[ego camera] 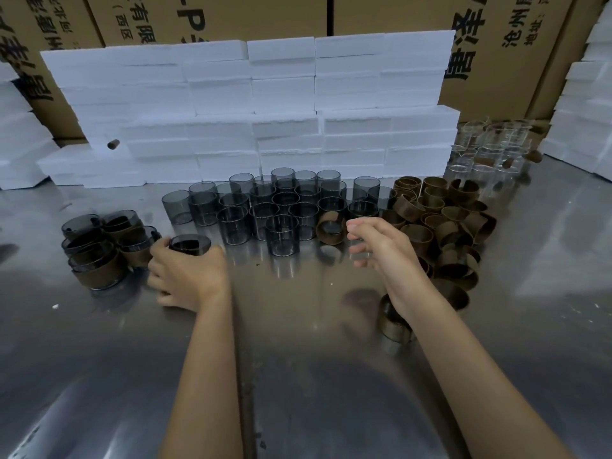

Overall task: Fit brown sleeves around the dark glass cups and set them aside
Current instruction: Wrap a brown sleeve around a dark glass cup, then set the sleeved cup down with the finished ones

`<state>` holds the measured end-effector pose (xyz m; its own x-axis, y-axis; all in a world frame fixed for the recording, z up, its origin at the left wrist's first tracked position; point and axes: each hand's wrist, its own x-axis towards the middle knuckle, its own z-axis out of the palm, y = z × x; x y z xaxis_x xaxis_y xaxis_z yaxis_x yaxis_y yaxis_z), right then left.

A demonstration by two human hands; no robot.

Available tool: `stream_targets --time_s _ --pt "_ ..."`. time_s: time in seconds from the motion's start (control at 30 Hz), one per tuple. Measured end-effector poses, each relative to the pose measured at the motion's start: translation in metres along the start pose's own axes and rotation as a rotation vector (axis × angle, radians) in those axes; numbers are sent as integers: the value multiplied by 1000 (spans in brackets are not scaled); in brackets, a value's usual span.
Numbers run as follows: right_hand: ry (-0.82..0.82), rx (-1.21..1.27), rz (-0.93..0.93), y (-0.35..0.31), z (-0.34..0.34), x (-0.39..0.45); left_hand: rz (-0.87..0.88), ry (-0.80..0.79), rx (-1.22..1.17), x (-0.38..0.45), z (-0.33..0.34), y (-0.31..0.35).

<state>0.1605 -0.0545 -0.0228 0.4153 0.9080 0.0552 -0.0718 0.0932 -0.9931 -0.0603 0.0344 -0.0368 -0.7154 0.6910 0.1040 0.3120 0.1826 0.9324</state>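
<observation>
Packing or warehouse area. Printed cardboard cartons (516,44) line the far wall; white foam blocks (251,111) are stacked before them. Batches of dark glass cups (281,207) and brown sleeves (443,223) cover a steel tabletop (298,376).

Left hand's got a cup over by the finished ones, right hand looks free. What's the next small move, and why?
Probably set that cup down beside the sleeved cups and let go. The left hand grips it right next to that group, so it looks finished, though the hand hides its sleeve. The right hand, loosely curled and holding nothing, hovers near a loose brown sleeve by the bare dark cups.
</observation>
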Motion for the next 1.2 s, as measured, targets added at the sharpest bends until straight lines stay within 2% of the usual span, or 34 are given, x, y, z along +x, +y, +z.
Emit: stream_targets --time_s 0.1,0.17,0.3,0.37,0.47,0.57,0.7,0.77,0.83,0.93,1.0,1.1,1.2 --pt "-7 -17 9 0 0 0 -40 -39 82 12 -4 -6" --pt "-9 -23 15 0 0 0 -10 6 146 13 -6 -6" --pt "-2 -26 14 -1 -1 0 185 129 79 6 -5 -3" --pt "-1 -27 13 -1 -1 0 197 69 -2 4 -4 -3" --pt "5 -25 10 -1 -1 1 182 -19 27 -1 -1 -3" --pt "15 -24 13 -1 -1 1 233 0 83 -3 0 -3" --pt "26 -24 18 -1 -1 1 159 11 133 4 1 -7" --pt "28 -28 24 -1 -2 2 218 -38 146 5 4 -9" --pt "31 -27 30 -1 -2 2 362 -142 66 3 11 -7" --pt "29 -28 30 -1 -2 2 537 -433 -119 -12 23 -2" --pt "30 -29 32 -1 -2 2 617 -571 -98 -22 31 -3" --pt "31 -24 34 -3 -1 0 658 -650 -22 -26 38 -10" --pt "30 -34 32 -3 -1 -1 644 -650 -37 -24 40 -11"
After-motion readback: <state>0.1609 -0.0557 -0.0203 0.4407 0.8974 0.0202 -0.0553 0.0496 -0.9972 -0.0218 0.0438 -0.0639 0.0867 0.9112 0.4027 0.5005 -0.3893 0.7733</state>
